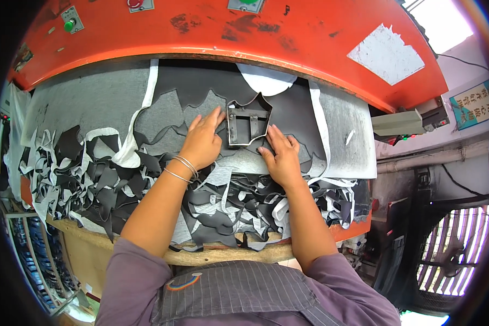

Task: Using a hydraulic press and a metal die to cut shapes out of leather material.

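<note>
Nearby, at six o'clock, scraps (217, 220) crowd the board's (353, 144) near edge — its surface shows at nine and three. Between half-open left (201, 144) and loosely spread right hand (281, 157) sits the die (249, 113): left fingertips beside its ten o'clock edge, right ones at four, touch uncertain. Dark sheet (198, 73) beneath; red machine (309, 41) at twelve.

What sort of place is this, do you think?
Probably a cutting workshop: there's a red machine with buttons, a metal die at a dark sheet's jagged edge, and a heap of offcuts.
</note>
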A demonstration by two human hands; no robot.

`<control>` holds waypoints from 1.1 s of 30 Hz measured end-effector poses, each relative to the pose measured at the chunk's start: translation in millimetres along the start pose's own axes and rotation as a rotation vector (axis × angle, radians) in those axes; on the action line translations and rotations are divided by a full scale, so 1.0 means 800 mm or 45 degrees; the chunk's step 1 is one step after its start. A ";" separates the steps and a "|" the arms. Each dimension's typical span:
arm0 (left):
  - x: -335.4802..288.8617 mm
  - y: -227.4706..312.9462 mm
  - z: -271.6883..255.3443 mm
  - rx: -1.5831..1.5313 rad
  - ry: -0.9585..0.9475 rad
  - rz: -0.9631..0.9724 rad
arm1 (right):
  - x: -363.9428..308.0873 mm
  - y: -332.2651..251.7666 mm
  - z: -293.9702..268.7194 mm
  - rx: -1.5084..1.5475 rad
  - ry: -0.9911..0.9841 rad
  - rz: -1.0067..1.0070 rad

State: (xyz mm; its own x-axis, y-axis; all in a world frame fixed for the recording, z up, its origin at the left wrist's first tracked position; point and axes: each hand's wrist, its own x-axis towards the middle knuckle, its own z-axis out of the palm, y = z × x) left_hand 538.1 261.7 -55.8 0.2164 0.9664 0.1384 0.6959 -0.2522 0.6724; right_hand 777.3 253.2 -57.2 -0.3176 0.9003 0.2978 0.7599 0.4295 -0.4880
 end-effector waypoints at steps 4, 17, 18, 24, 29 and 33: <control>-0.002 0.000 -0.001 0.021 -0.041 -0.011 | 0.006 0.008 -0.009 -0.017 -0.017 -0.010; -0.013 0.009 0.008 0.036 0.054 -0.078 | 0.036 0.008 -0.031 0.058 -0.175 -0.026; -0.012 0.010 0.008 0.036 0.056 -0.075 | 0.041 0.005 -0.033 0.027 -0.239 -0.036; -0.009 0.017 0.007 -0.038 -0.005 -0.113 | 0.037 0.016 -0.017 -0.020 -0.193 0.015; -0.004 0.008 0.004 -0.058 0.031 -0.101 | 0.048 0.016 -0.010 -0.072 -0.154 -0.028; -0.002 0.001 0.000 0.005 0.027 -0.061 | 0.056 0.010 -0.011 -0.090 -0.148 -0.055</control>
State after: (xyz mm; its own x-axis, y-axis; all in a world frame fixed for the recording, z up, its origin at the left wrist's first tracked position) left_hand 538.1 259.6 -55.5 0.1683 0.9782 0.1220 0.7078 -0.2061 0.6757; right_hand 774.6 296.4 -40.6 -0.4113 0.8850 0.2181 0.7809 0.4655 -0.4165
